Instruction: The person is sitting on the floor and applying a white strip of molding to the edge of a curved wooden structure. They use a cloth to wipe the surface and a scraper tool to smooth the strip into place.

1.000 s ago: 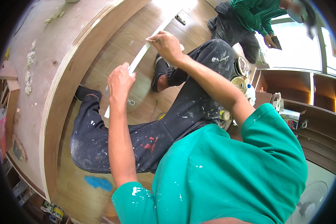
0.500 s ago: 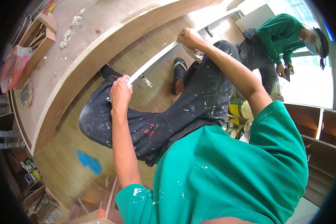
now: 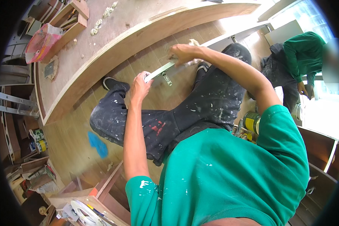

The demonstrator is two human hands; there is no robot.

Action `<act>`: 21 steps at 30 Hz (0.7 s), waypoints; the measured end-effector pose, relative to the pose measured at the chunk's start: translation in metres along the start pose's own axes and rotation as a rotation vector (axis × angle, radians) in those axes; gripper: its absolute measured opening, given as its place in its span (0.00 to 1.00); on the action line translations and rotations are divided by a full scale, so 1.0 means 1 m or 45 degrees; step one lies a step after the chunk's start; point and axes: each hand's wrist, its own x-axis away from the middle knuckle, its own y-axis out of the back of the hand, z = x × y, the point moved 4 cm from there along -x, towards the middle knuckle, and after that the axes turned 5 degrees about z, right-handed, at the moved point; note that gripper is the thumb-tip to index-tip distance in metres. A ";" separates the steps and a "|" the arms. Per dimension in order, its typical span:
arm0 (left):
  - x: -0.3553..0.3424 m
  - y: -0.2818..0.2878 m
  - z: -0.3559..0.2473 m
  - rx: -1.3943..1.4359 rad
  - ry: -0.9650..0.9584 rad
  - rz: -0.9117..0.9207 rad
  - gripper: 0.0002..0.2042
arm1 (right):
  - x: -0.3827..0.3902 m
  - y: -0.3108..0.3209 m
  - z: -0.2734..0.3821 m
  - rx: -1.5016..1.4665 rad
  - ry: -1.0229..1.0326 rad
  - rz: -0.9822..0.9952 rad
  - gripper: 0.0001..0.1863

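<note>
Clearly both hands are closed on one thing: the left hand (image 3: 140, 84) grips the near end of a pale metal strip (image 3: 162, 70), and the right hand (image 3: 181, 53) presses a crumpled rag (image 3: 194, 43) against its far end, above the wooden floor (image 3: 69, 145) beside the curved plywood panel (image 3: 113, 51). A small hinge-like fitting (image 3: 166, 79) hangs under the strip. Held only at its ends, the strip could twist or slip from the left fingers, and its edge could nick the rubbing hand. Containers: a yellow-green tin (image 3: 251, 121) sits right of the knee, contents hidden; small cans (image 3: 38, 140) stand far left, lids on.
</note>
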 end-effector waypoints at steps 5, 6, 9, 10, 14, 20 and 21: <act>0.034 0.034 0.001 -0.086 -0.049 -0.085 0.18 | 0.006 -0.027 0.034 0.097 0.115 -0.018 0.18; 0.028 0.045 0.006 -0.114 -0.092 -0.146 0.21 | 0.007 -0.028 0.034 0.092 0.111 -0.014 0.17; -0.007 0.111 -0.024 -0.124 -0.109 -0.370 0.22 | 0.019 -0.027 0.032 0.038 0.036 -0.036 0.16; -0.023 0.131 -0.030 -0.254 -0.175 -0.476 0.24 | 0.019 -0.024 0.029 0.036 0.036 -0.071 0.16; -0.089 0.178 -0.006 -0.568 -0.277 -0.572 0.27 | 0.013 -0.022 0.038 0.038 0.093 -0.079 0.13; -0.163 0.177 0.034 -0.909 -0.378 -0.420 0.30 | 0.001 -0.035 0.031 0.101 0.096 -0.136 0.11; -0.167 0.177 0.041 -0.889 -0.392 -0.383 0.30 | -0.001 -0.034 0.031 0.097 0.081 -0.107 0.11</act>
